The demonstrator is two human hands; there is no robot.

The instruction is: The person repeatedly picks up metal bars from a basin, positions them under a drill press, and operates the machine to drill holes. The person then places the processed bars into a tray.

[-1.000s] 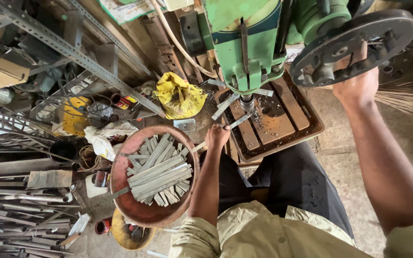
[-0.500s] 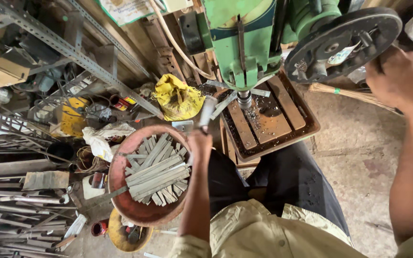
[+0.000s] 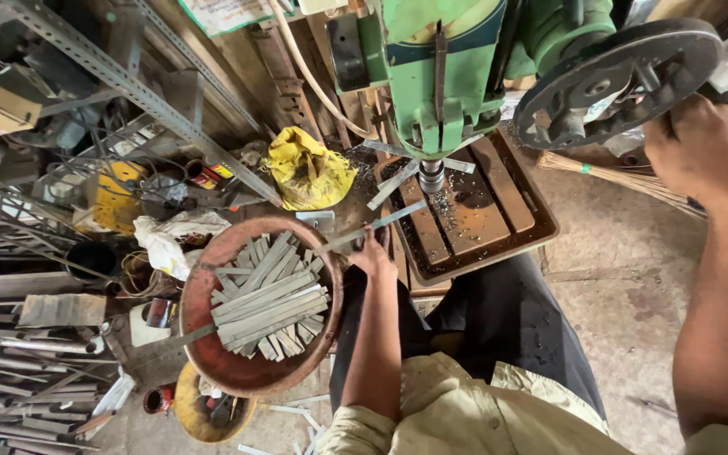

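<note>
L hand [image 3: 374, 257], arm extended fwd, pinches flat metal strip [image 3: 370, 227] beside red bowl [image 3: 204, 354] of strips. R hand [image 3: 701, 152], arm raised, fist closed on drill press handwheel [image 3: 621, 80] lever.

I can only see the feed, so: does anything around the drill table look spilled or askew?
Yes. Dark metal shavings are scattered over the drill table under the chuck. The flat strip in the left hand lies at a slant, half off the table's edge. The right hand is on the feed wheel.
</note>
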